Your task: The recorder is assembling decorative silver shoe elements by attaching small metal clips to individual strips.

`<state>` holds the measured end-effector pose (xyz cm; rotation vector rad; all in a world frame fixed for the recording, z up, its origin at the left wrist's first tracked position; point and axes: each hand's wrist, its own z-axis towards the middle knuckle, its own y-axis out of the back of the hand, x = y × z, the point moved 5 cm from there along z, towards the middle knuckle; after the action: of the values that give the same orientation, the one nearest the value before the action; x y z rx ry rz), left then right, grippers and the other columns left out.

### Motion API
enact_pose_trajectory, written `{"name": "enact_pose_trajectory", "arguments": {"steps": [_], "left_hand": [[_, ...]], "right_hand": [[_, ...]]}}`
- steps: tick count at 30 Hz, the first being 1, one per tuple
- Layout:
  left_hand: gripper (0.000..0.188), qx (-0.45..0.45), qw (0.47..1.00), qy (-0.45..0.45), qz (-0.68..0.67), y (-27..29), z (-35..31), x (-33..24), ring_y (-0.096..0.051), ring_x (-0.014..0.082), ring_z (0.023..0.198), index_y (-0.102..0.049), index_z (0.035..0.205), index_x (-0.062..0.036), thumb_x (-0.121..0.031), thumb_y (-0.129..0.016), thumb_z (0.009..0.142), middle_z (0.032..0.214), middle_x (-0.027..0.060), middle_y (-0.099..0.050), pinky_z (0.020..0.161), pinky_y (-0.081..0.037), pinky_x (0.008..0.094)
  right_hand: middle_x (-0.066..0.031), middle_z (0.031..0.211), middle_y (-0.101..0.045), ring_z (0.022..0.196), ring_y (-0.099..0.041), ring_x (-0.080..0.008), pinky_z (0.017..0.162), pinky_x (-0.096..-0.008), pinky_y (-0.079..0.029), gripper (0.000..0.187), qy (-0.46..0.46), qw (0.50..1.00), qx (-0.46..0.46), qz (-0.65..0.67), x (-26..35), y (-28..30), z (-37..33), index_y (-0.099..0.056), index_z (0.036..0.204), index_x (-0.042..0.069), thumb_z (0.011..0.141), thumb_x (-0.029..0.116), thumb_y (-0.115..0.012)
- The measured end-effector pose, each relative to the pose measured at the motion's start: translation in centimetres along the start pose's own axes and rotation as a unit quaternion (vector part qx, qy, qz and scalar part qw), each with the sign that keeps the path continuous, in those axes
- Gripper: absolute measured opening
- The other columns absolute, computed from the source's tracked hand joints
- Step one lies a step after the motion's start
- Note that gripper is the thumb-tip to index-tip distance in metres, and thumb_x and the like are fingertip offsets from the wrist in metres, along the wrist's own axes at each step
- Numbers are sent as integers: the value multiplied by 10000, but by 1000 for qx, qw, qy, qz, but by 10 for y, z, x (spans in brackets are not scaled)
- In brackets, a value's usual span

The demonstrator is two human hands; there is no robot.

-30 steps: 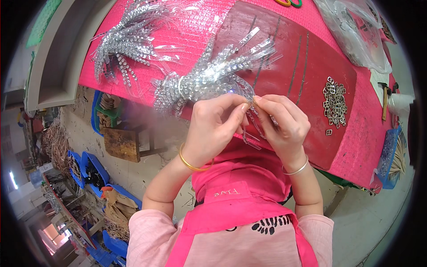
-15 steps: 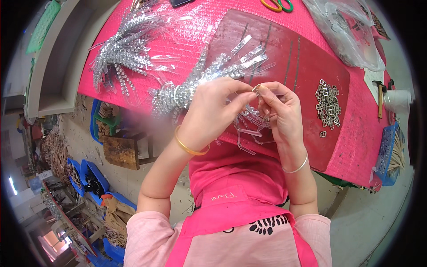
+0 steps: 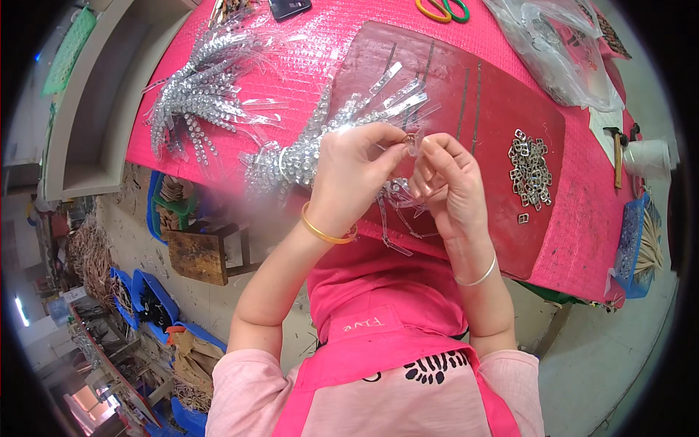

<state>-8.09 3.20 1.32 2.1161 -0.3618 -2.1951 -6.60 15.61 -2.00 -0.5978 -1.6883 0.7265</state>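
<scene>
My left hand (image 3: 354,167) pinches a small metal buckle (image 3: 410,139) between thumb and fingertips, above a dark red mat. Close beside it, my right hand (image 3: 453,182) is closed, its thumb and forefinger at the end of a clear plastic strap (image 3: 417,148) by the buckle. How far the strap passes through the buckle is too small to tell. Under and behind my left hand lies a tied bundle of silver rhinestone straps (image 3: 291,162), its clear ends fanned over the mat. A pile of metal buckles (image 3: 530,171) lies to the right.
A second bundle of silver straps (image 3: 196,91) lies on the pink table cover (image 3: 320,44) at left. Scissors with yellow and green handles (image 3: 443,10) and a clear plastic bag (image 3: 561,58) are at the far side. A hammer (image 3: 618,164) and blue basket (image 3: 630,251) stand right.
My hands have drawn slightly apart, and the buckle now shows in my left fingertips. The whole view has shifted a little.
</scene>
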Motion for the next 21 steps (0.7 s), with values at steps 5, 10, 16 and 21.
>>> {"name": "enact_pose_trajectory", "arguments": {"steps": [5, 10, 16, 21], "left_hand": [[102, -44, 999, -10, -18, -5, -7, 13, -620, 133, 594, -621, 806, 33, -27, -629, 724, 660, 110, -626, 522, -468, 241], [71, -88, 992, -72, -58, -7, -13, 9, -617, 153, 591, -610, 784, 29, 16, -626, 716, 675, 109, -613, 528, -461, 245], [108, -100, 967, -221, 73, -10, -20, -7, -599, 214, 611, -601, 788, 5, 32, -634, 688, 719, 108, -596, 529, -454, 267], [133, -66, 925, -328, 179, -4, -21, -6, -552, 233, 627, -597, 769, -36, 8, -633, 648, 715, 72, -587, 556, -438, 301]], "right_hand": [[-23, 625, -536, 428, -438, -53, 405, -194, -382, 80, -25, 1000, -14, -13, -9, -1, -2, -524, 809, 23, 807, 71, -588], [4, 591, -496, 420, -414, -41, 391, -187, -357, 132, 65, 991, -78, -87, -7, -4, -4, -519, 817, 27, 824, 137, -592], [22, 674, -523, 520, -409, 0, 420, -144, -298, 205, 130, 983, -64, -110, -13, 0, -2, -503, 859, 43, 828, 222, -598], [48, 655, -504, 567, -396, 8, 455, -142, -270, 107, -15, 981, -8, -196, 0, 1, -3, -582, 836, 28, 802, 123, -618]]}}
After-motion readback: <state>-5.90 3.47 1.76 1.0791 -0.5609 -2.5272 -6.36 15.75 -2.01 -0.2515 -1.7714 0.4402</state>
